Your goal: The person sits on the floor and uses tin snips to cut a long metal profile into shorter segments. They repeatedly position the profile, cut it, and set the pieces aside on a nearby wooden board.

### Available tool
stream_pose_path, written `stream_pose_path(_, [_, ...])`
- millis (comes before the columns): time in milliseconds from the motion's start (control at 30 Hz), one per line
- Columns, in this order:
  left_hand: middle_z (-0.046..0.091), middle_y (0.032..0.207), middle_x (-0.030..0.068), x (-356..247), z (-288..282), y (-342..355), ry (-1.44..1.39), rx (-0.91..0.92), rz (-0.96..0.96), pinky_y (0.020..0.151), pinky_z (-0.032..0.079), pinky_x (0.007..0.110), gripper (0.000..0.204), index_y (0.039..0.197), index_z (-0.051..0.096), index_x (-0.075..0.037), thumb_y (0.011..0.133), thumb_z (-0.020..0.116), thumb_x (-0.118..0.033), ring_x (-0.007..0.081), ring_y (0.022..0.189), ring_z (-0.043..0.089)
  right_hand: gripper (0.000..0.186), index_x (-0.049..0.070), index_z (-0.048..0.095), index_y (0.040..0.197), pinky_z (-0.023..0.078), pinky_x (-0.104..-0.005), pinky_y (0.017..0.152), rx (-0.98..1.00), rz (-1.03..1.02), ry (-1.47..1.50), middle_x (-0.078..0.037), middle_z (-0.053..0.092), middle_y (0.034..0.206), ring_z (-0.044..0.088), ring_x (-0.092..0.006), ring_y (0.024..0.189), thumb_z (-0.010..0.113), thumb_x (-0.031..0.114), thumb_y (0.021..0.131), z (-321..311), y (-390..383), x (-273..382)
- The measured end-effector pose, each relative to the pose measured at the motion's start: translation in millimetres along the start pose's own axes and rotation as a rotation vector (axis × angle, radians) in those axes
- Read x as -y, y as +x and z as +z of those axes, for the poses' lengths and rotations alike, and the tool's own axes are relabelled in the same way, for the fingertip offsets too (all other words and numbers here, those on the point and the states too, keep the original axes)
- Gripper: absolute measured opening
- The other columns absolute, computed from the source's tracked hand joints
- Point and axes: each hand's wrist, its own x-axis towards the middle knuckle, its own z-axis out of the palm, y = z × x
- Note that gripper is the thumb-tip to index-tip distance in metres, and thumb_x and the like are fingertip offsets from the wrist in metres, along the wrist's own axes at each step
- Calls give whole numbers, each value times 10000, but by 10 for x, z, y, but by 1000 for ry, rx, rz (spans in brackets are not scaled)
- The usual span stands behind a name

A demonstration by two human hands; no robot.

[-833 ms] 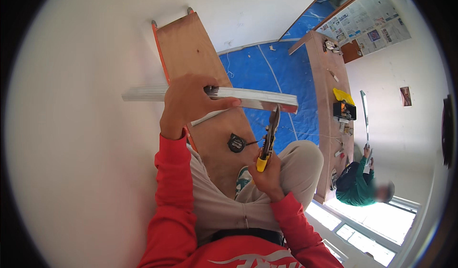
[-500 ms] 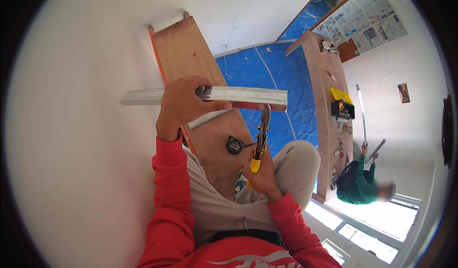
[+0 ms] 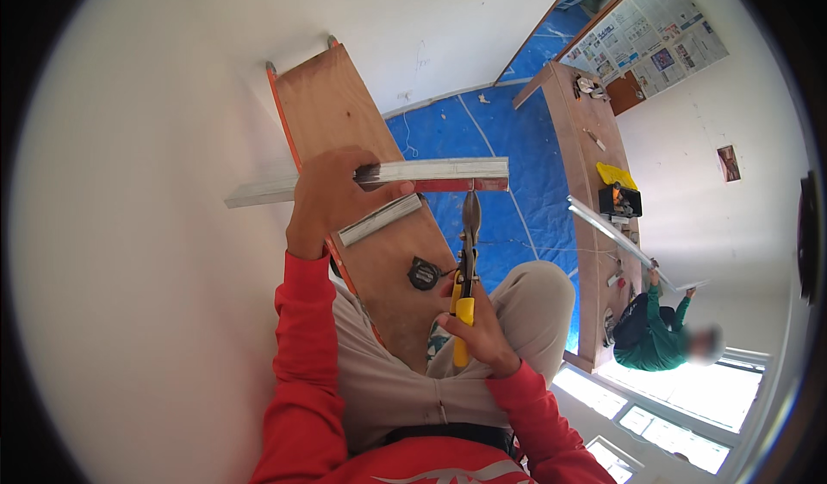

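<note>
My left hand (image 3: pixel 332 195) grips a long silvery metal channel (image 3: pixel 439 171) from above, thumb on its near side, and holds it level across a wooden plank. In my right hand (image 3: pixel 478 322) is a pair of tin snips (image 3: pixel 467 269) with yellow handles, pointing away from me. The tips of the snips meet the near flange of the channel close to its right end. On the plank (image 3: pixel 332 96) below lie a short metal channel piece (image 3: pixel 379 219) and a black tape measure (image 3: pixel 423 273).
Blue sheeting (image 3: pixel 469 131) covers the floor. At the right stands a long wooden table (image 3: pixel 568 139) with a black toolbox (image 3: pixel 622 200) and several tools. Beyond it a person in green (image 3: pixel 659 338) holds a long metal strip (image 3: pixel 610 230). A white wall (image 3: pixel 155 183) rises at my left.
The snips have straightened, with more of their yellow handles showing, and the channel's right end has tilted slightly upward. The other person's long strip has swung toward the table.
</note>
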Motion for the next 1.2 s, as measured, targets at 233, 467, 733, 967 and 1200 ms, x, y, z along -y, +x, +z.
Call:
stream_pose_path(233, [675, 643, 66, 188, 141, -34, -9, 80, -114, 620, 522, 360, 640, 893, 816, -49, 816, 800, -684, 211, 597, 656, 785, 68, 397, 1524, 464, -333, 991, 152, 318, 352, -65, 571, 1217, 559, -172, 1155, 767, 197, 844, -43, -91, 110])
stream_pose_path(467, [509, 525, 22, 219, 67, -35, -21, 221, -199, 521, 390, 373, 711, 787, 793, -48, 869, 713, -750, 158, 500, 489, 726, 54, 394, 1457, 486, -317, 916, 169, 320, 163, -59, 563, 1138, 568, -159, 1045, 741, 132, 824, -60, -18, 145])
stream_pose_path(733, [467, 515, 8, 221, 45, -70, -13, 213, -212, 516, 382, 358, 777, 806, 799, -40, 853, 684, -807, 129, 498, 457, 689, 0, 412, 1420, 509, -366, 909, 33, 242, -113, -119, 565, 1150, 585, -226, 1041, 715, 110, 811, 17, 64, 24])
stream_pose_path(967, [485, 529, 7, 239, 151, -33, 11, 241, -181, 523, 386, 355, 764, 809, 802, -38, 870, 685, -790, 127, 509, 460, 766, -86, 369, 1444, 523, -413, 868, -22, 239, -140, -194, 584, 1113, 608, -294, 987, 717, 163, 808, -55, 117, 32])
stream_pose_path(1200, [467, 532, 8, 317, 371, -5, -12, 247, -99, 511, 375, 331, 770, 725, 748, -18, 895, 680, -766, 117, 506, 443, 750, -82, 381, 1434, 531, -394, 829, -56, 287, -122, -171, 585, 1091, 608, -271, 956, 716, 172, 814, -32, 128, -13])
